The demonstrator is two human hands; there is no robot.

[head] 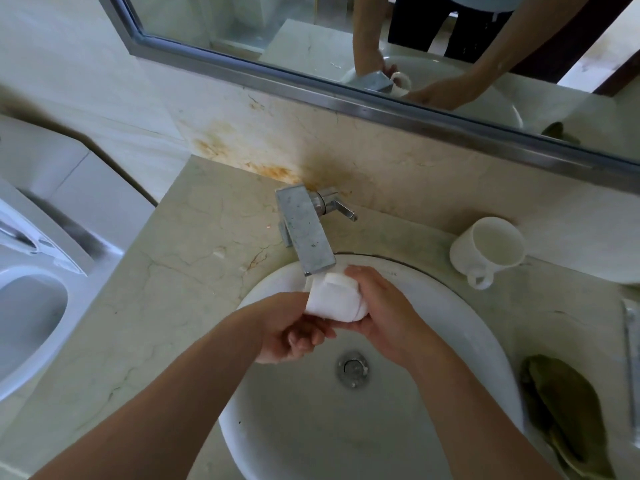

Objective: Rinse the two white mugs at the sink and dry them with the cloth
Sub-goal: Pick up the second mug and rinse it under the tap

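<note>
Mug in hand point(335, 300): on its side just under the faucet point(306, 230) spout, long axis running 10 to 4 o'clock.
Right hand point(384, 313): wrapped around its base end, at 3 o'clock.
Left hand point(294, 332): curled on the rim end, at 8 o'clock.
Second mug point(488, 252): upright on the counter point(194, 258) at 2 o'clock, nearer the right hand.
Olive cloth point(568, 407): 4 o'clock, beside the sink point(450, 306).

Bathroom fittings around the basin

A mirror point(311, 32) in a metal frame hangs above a rust-stained wall point(242, 147); a toilet point(31, 306) stands at the far left, beside the marble surface point(180, 271). A square steel tap point(304, 230) rises from the surface's back edge, and a metal strip point(633, 344) lies at its right edge
</note>
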